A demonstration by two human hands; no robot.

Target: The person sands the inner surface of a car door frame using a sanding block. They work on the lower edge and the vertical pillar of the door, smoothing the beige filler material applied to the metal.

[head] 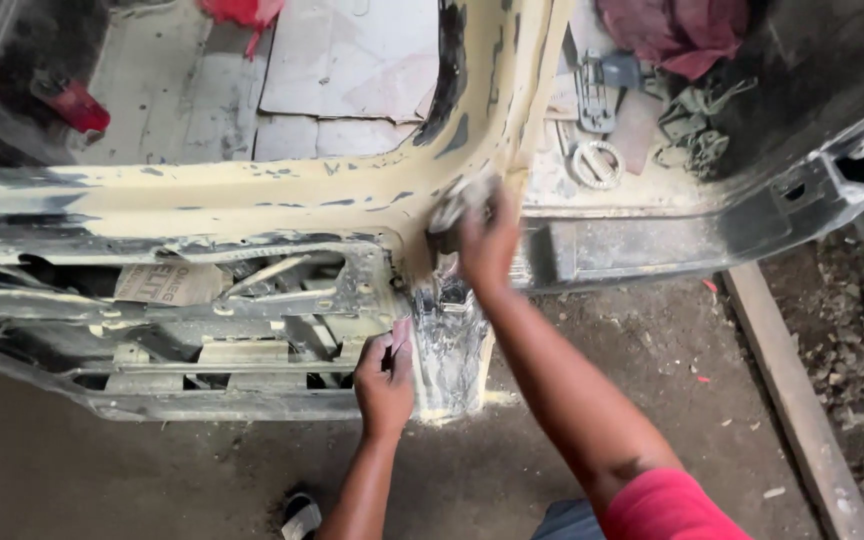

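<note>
Car door (252, 205): a stripped door shell, coated in pale yellow filler with dark patches showing through, lying flat across the frame above the dirt floor.
Window frame pillar (512, 90): runs up and away from the door's corner, same yellow coat, streaked with black.
Right hand (487, 245): pressed on the door where the pillar meets the body, fingers curled over a small pale pad.
Sanding pad (457, 200): greyish, blurred, held flat against the filler under the right fingertips; its exact material cannot be told.
Left hand (384, 375): lower down, thumb and fingers closed around the door's end edge, beside a bare shiny metal strip.
Bare metal strip (449, 345): the door's end face, scuffed and silver, between the two hands.
Inner door cavity (242, 320): open, with brackets, rails and a piece of cardboard visible inside.
Dirt floor (602, 380): dusty brown ground under the door, with pale dust at the door's lower corner.
Wooden plank (792, 400): lies diagonally on the floor at right, well apart from the hands.
Red cloth (677, 30): bunched at the top right, near loose metal parts.
Sandal (302, 515): bottom edge, just beside the left forearm.
</note>
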